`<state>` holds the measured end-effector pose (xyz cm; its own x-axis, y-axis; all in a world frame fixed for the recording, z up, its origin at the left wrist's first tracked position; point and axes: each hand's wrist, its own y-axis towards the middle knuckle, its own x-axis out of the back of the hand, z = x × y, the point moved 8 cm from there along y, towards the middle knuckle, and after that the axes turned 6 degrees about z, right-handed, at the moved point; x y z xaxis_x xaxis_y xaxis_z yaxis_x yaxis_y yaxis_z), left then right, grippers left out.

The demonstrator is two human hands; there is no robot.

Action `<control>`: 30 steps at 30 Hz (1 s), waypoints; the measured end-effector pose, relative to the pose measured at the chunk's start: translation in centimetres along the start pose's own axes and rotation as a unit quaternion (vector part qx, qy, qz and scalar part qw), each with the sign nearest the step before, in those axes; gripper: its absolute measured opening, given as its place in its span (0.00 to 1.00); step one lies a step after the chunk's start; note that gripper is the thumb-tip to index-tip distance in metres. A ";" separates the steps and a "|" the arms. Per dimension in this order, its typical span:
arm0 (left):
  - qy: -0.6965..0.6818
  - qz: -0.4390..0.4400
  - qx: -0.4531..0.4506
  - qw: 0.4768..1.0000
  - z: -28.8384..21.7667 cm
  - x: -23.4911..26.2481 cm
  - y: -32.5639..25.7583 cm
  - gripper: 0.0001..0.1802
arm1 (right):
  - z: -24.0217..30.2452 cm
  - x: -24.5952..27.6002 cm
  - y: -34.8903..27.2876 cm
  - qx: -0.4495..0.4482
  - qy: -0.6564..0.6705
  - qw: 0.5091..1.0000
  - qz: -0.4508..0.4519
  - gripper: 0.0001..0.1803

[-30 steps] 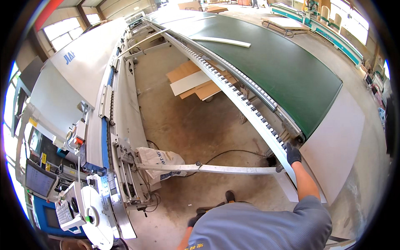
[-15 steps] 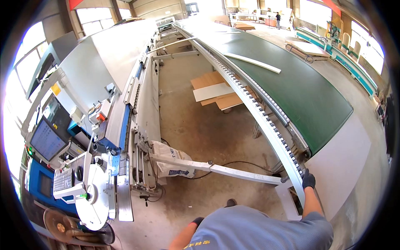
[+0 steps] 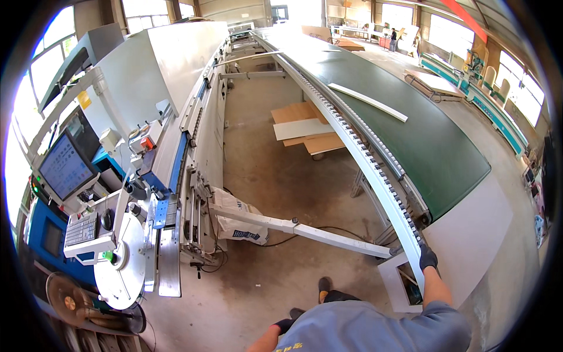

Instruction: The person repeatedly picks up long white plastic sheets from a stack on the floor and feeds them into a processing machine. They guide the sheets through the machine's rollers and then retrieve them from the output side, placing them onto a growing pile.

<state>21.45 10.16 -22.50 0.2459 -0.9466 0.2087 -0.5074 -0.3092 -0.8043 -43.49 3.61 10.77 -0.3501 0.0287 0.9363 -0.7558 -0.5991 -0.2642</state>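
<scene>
Head view: right hand [image 3: 428, 258], dark glove, is on the near end of the white roller rail [image 3: 380, 186]. Fingers look bent at its right edge; I can't tell how far they close around it or how firm the hold is. Rail sits right of centre, running from near my operator's right forearm up to the far end, rollers along its top, just left of the green-topped table [image 3: 451, 170].

Left hand [image 3: 285, 325], also dark-gloved, hangs low by the body, nearest the shoes [image 3: 324, 286], well apart from the rail. Its fingers are too small and partly hidden; can't tell how open, or whether they hold anything.

Around: white strip [image 3: 375, 104] lying on the green top; pale board [image 3: 469, 226] beside its near end; panel with a cutout [image 3: 387, 283] below the rail's end. White crossbar [image 3: 305, 227] spans the gap, printed bag [image 3: 237, 218] by its left end, brown and white boards [image 3: 311, 130] piled farther back. On the left I get monitor [image 3: 65, 167], keyboard [image 3: 82, 229], pale disc [image 3: 132, 273].
</scene>
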 end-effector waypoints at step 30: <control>0.153 -0.442 -0.144 0.872 -41.5 22.4 5.5 0.25 | -21.6 -9.8 32.5 -0.189 0.728 0.652 0.092 0.23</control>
<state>-10.11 -16.59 0.88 0.4369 -0.2943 0.8500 -0.4294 -0.8986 -0.0904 -76.55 1.11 -12.02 -0.3994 0.8793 -0.2595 -0.6136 -0.4667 -0.6369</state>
